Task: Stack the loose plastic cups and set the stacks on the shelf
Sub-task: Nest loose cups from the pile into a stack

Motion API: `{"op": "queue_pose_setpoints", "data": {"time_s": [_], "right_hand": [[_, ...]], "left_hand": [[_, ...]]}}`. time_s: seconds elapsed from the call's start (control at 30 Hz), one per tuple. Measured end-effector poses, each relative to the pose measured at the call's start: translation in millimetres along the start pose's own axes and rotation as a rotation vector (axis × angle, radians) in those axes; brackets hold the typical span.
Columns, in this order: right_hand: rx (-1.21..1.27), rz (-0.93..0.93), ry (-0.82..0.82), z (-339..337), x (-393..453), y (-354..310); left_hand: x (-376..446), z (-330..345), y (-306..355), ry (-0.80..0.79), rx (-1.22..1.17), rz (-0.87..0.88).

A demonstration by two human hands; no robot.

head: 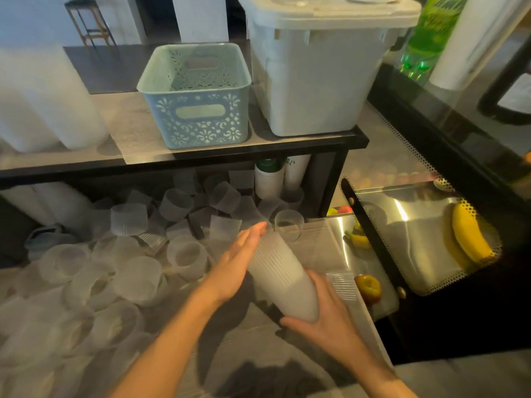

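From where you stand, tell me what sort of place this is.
Probably a drinks or juice bar's counter: heaps of loose plastic cups, stacked paper cups under the shelf, and a glass case holding a banana.

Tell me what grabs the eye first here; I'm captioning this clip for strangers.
A tilted stack of plastic cups sits mid-frame, gripped at its near end by the right hand while the flat left hand presses its side. Loose cups litter the counter to the left. A banana glows yellow in the display case on the right.
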State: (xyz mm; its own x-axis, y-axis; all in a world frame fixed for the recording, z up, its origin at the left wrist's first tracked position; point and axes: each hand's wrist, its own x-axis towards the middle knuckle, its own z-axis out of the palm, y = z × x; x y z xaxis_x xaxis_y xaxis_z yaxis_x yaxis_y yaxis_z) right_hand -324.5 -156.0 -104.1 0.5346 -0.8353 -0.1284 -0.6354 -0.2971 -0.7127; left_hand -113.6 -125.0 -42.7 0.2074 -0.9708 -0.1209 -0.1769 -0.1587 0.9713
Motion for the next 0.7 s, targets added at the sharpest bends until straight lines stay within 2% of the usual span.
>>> {"op": "queue_pose_setpoints", "data": {"time_s": [0.07,0.1,0.17,0.2,0.3,0.4,0.5,0.6,0.7], "right_hand": [[0.048,0.003,0.048,-7,-8,6],[0.065,0.011,0.076,-10,-13,8],[0.092,0.033,0.138,-17,-22,14],[0.098,0.041,0.163,-20,-25,18],[0.079,0.071,0.206,-26,-31,28],[0.088,0.127,0.222,-29,-37,36],[0.089,0.19,0.256,-31,-42,42],[0.075,0.231,0.276,-38,-49,45],[0.063,0.253,0.298,-46,-54,45]], "left_hand": [[16,9,-9,0.19,-0.296,-0.067],[22,15,-15,0.283,-0.36,-0.099],[27,32,-29,0.328,-0.266,-0.113],[28,42,-42,0.273,-0.188,-0.107],[23,67,-64,-0.041,0.127,-0.057],[16,87,-64,-0.344,0.466,0.186],[17,106,-60,-0.403,0.638,0.402],[27,120,-63,-0.439,0.698,0.426],[36,132,-66,-0.386,0.801,0.445]]}}
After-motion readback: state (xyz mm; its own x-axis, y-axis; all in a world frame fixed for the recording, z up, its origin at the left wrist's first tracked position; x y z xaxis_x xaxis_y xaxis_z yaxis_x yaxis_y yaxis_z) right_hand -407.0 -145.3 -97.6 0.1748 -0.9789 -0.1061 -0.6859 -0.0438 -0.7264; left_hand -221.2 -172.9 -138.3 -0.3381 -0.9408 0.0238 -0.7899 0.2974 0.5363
